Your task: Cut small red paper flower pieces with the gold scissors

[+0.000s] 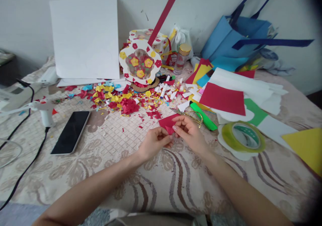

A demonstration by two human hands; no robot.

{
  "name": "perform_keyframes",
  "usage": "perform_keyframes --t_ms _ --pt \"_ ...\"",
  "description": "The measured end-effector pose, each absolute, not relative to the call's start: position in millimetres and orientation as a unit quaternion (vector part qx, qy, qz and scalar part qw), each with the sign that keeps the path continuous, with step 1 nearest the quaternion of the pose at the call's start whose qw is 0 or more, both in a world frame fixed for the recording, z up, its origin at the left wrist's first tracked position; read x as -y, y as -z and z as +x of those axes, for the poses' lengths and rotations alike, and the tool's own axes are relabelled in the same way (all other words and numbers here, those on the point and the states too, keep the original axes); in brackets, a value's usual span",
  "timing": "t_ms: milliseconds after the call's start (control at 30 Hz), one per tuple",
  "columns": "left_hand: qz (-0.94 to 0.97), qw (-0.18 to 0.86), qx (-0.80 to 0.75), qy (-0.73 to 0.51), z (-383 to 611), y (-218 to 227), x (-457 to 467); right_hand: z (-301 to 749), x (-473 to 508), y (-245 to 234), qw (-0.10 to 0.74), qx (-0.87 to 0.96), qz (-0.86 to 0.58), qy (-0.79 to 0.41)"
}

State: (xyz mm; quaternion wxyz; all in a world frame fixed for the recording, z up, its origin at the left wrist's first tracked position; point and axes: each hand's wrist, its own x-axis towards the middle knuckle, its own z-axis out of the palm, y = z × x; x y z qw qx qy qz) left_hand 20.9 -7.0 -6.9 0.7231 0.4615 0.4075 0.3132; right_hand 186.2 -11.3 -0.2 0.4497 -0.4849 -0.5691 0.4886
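Note:
Between my two hands is a small folded piece of red paper [169, 129], pinched from both sides. My left hand [156, 141] has its thumb and fingers closed on the lower left of it. On the other side, the fingertips of my right hand [189, 132] press its upper right edge. A flat red paper sheet [165, 121] lies just behind the fingers. Gold-handled scissors [197, 118] rest by my right hand, partly hidden by it, with a green highlighter [204, 117] alongside.
Paper scraps [128, 106] spread across the back. A flower-decorated paper lantern [140, 63] stands before a white board [85, 38]. To the left lie a phone [71, 132] and a glue gun [46, 113]; to the right, a tape roll [226, 137], a red sheet [222, 98] and a blue bag [218, 35].

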Motion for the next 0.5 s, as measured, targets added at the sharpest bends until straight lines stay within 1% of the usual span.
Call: perform_keyframes --t_ms 167,300,400,500 --pt "0.483 0.706 -0.4 -0.329 18.5 2.5 7.3 183.7 10.8 3.2 0.463 0.563 -0.482 -0.487" --pt "0.454 0.738 -0.389 -0.313 19.0 6.3 4.7 182.6 11.5 4.3 0.46 0.567 -0.488 -0.478" --pt "0.439 0.74 -0.395 -0.321 19.0 8.2 2.6 181.4 14.2 2.7 0.453 0.576 -0.501 -0.461" --pt "0.405 0.763 -0.392 -0.317 16.7 5.0 0.5 183.4 15.7 -1.0 0.442 0.595 -0.48 -0.47"
